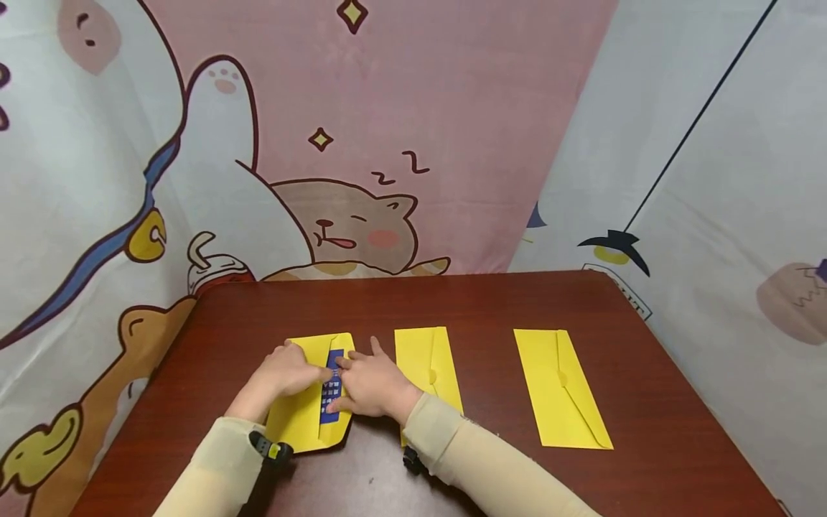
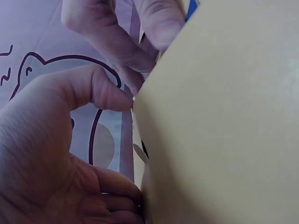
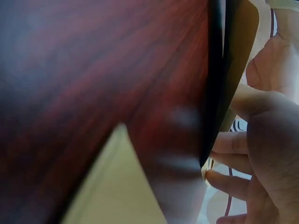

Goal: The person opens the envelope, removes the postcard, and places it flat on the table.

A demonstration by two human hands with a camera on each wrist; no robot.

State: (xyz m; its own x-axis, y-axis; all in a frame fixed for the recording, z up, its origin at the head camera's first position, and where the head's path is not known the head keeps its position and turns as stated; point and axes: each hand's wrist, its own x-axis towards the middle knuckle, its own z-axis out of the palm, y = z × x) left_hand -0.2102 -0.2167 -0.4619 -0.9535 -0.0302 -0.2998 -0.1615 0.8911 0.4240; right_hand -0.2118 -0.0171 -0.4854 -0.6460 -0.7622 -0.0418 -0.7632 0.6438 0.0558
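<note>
A yellow envelope lies at the left of the table with its flap folded out to the right. A dark blue printed card shows along its opening, partly covered by fingers. My left hand grips the envelope from the left, its thumb at the pocket's edge. In the left wrist view the thumb meets the edge of the envelope's paper. From the right, my right hand rests spread fingers and thumb on the card. The right wrist view shows the envelope's edge tilted up off the table.
A second yellow envelope, closed, lies just right of my right hand, partly under the forearm. Farther right is a third closed yellow envelope. The brown wooden table ends at a cartoon-printed cloth behind.
</note>
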